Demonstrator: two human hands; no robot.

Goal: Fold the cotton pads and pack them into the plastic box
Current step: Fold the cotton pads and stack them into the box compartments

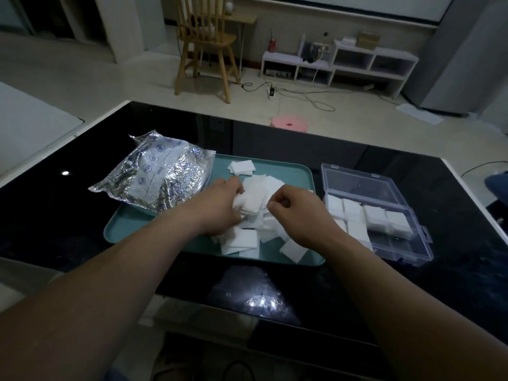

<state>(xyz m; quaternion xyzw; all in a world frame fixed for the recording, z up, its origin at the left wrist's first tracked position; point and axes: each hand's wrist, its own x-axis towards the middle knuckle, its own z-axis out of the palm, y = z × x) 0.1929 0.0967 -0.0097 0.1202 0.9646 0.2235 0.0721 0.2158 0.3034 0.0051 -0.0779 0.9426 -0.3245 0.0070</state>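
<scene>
Nearest you, your two forearms reach in over the dark worktop (55,215) and meet above the teal tray (129,226). Your left hand (222,204) lies over the heap of loose pads (244,240) in the middle of the tray, its fingers (237,189) curled onto the left edge of one cotton pad (255,196). Your right hand (297,213) is drawn into a loose fist, with thumb and forefinger pinching the same pad's right edge. So the pad sits between your hands, held at both sides just above the heap.

To your right, beside the tray, the clear plastic box (398,251) rests on the worktop with its lid tipped back. Folded pads (376,215) fill the compartments along its far side, while the nearest compartments look bare. To your left, a crinkled foil bag (159,174) lies half on the tray's far left corner. A small stack of pads (242,167) sits at the tray's far edge.

Beyond the worktop, on the floor, stand a pink stool (288,124), a wooden chair (203,45) and a low white shelf (343,61).
</scene>
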